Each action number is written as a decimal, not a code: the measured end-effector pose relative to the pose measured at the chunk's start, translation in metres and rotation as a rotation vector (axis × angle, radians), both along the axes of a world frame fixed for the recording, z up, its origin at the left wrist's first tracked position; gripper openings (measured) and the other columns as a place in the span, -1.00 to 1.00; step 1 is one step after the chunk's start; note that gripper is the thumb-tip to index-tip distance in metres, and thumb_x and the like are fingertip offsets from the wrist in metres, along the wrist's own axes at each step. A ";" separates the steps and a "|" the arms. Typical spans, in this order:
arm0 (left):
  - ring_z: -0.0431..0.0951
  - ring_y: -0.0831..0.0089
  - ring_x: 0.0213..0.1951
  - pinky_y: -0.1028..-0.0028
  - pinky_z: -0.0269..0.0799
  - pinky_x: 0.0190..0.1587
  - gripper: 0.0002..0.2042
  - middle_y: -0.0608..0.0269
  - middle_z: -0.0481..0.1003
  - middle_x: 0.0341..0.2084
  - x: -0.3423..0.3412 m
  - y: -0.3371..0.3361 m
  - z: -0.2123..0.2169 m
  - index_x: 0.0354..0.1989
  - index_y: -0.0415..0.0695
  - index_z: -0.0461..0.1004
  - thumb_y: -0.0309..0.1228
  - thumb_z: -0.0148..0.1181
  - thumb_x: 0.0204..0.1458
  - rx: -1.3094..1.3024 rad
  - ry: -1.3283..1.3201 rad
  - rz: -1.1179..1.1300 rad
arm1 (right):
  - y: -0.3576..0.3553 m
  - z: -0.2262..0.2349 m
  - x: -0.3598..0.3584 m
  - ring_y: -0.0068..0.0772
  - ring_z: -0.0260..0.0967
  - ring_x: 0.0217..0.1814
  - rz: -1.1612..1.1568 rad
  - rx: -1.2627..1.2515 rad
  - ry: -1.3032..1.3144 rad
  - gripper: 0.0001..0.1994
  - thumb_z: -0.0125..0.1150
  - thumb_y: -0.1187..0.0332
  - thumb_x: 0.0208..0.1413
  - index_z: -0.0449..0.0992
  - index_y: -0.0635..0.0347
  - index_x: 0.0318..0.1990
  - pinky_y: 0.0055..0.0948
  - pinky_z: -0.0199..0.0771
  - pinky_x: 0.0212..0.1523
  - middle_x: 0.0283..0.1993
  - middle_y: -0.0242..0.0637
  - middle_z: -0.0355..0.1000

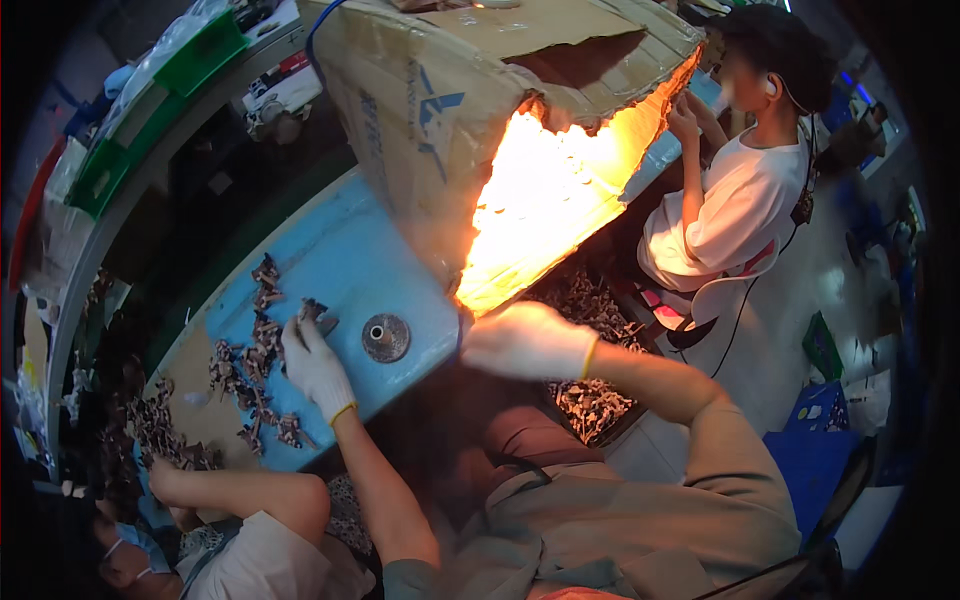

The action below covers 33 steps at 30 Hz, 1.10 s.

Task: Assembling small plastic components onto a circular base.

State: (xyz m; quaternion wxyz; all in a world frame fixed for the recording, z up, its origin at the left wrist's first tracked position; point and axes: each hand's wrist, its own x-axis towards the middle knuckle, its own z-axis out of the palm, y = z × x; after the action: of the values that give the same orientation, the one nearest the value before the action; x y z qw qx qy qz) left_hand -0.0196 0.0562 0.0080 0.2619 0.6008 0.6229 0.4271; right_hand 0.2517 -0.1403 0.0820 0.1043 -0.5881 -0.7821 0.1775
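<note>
- A big cardboard box (440,110) lies tipped on the far right part of the blue table (340,250), its torn mouth facing down and to the right; glare inside it washes out whatever it holds. Its long axis runs from far left to near right.
- The blue table runs diagonally from near left to far right, and a round metal disc (386,337) sits on it between the two gloved hands.
- The right hand (530,340), in a white glove, is at the lower lip of the box, just beside the bright opening. Its fingers curl loosely; I cannot tell whether they grip anything.
- The left hand (315,362), also gloved, rests on the table left of the disc, fingertips pinching a small dark piece (312,310). That piece points away, toward the far side, its long axis roughly in line with the fingers.
- More dark pieces (250,370) lie scattered just left of that hand, so the left hand is much the nearer to them; the right is well apart.
- Another heap of dark pieces (590,395) lies low on the right, below the right forearm.
</note>
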 end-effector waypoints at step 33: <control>0.64 -0.04 0.10 0.17 0.53 0.19 -0.70 -0.12 0.61 0.07 0.030 -0.086 0.002 0.17 -0.24 0.57 -0.54 0.05 0.33 0.120 -0.043 -0.327 | 0.011 -0.002 0.018 -0.40 0.67 -0.01 -0.431 0.114 0.492 -0.86 0.47 0.47 0.17 0.69 0.22 -0.13 -0.39 0.64 0.05 -0.16 -0.25 0.68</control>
State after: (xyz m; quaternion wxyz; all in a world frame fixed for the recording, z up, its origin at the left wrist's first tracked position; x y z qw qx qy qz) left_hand 0.0099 -0.0295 0.0102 0.3045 0.6995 0.4845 0.4280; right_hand 0.2701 -0.1294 0.0802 0.3580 -0.6726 -0.5999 0.2440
